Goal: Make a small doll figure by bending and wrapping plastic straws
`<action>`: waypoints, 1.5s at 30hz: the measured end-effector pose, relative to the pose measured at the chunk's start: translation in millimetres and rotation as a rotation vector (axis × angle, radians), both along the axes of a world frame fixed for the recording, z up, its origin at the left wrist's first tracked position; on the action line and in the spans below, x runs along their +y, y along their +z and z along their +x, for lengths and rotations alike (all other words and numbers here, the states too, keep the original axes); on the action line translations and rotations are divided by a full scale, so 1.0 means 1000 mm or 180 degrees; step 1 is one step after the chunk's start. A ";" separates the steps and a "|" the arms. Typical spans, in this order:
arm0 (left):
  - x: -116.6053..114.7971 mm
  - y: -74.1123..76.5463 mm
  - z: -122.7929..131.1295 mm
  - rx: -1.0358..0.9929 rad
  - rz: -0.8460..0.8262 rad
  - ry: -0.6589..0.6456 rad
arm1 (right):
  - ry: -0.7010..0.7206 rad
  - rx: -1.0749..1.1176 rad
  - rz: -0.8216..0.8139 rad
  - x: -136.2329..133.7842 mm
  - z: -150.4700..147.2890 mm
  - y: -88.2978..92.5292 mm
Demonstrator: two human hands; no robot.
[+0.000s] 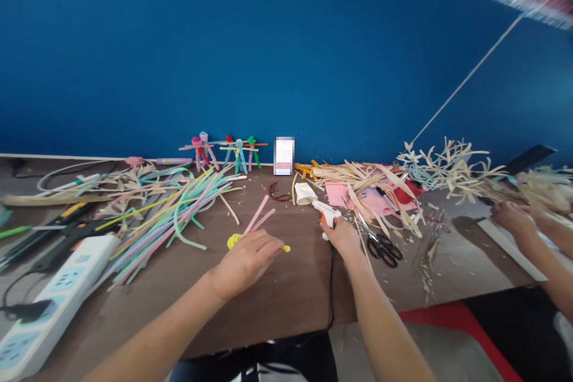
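Fingers of my left hand (248, 259) are closed round a small pipe-cleaner figure (233, 241). Its yellow head pokes out to the left, a yellow tip shows on the right, and two pink stems point up and away. My right hand (344, 237) grips a white hot glue gun (327, 212) with an orange trigger, its nozzle pointing away to the upper left, near a crumpled white tissue (306, 193). From the gun a black cord (332, 286) runs down over the table's front edge. Black-handled scissors (384, 249) lie just right of my right hand.
Several finished pipe-cleaner figures (239, 154) lean at the blue wall (224, 54). A bundle of pastel pipe cleaners (179, 215) and a white power strip (58, 304) lie left. Dried husk strips (358, 179) cover pink cloth right. A co-worker's hands (514, 221) are at the far right.
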State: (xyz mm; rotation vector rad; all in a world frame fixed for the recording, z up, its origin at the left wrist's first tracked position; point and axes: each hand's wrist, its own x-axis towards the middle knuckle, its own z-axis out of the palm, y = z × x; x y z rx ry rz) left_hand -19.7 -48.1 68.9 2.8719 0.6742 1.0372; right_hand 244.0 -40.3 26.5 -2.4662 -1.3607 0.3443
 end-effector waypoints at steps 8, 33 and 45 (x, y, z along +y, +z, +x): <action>0.006 0.001 -0.008 -0.0025 0.0226 -0.0229 | 0.0031 0.0726 0.0404 -0.012 0.013 -0.005; 0.003 0.009 -0.032 -0.0062 0.0904 -0.0513 | 0.1444 0.1542 0.1068 -0.104 -0.039 0.071; 0.003 0.012 -0.031 -0.0045 0.0743 -0.0616 | 0.1469 0.1416 0.1077 -0.105 -0.037 0.071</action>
